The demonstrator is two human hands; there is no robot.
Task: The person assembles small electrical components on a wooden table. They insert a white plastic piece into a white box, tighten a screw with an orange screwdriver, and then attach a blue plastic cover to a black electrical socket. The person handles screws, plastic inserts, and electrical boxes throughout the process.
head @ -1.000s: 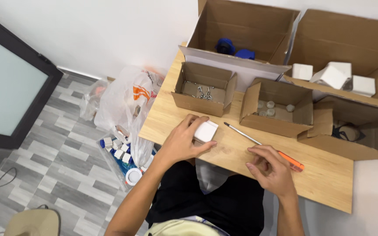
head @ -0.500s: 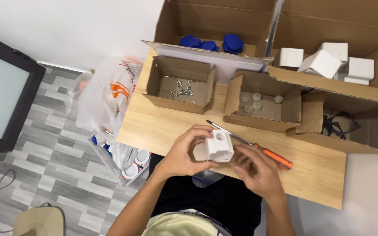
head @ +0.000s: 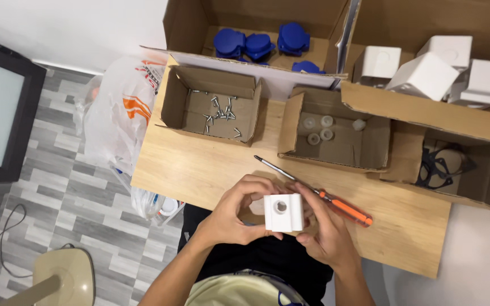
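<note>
White plastic fills your grasp: you hold a small white box (head: 283, 212) with a round hole in its upper face, lifted above the near edge of the wooden surface (head: 211, 170). Your left hand (head: 235, 212) wraps its left side with fingers curled over the top edge, and your right hand (head: 324, 229) cups it from the right and below, so both hands are clenched on the box.

Just beyond your right hand lies a screwdriver (head: 319, 194) with an orange handle, flat on the surface, its metal tip pointing away to the left. Farther back stand two small open cardboard trays: the left tray (head: 174, 105) holds loose screws (head: 220, 113), the right tray (head: 290, 122) holds a few pale round washers (head: 320, 129). Behind them a large carton (head: 182, 22) contains blue caps (head: 259, 44), and another carton (head: 426, 110) to the right holds more white boxes (head: 423, 76). A plastic bag (head: 117, 116) hangs beside the surface's left end, over the grey tiled floor (head: 46, 204).
</note>
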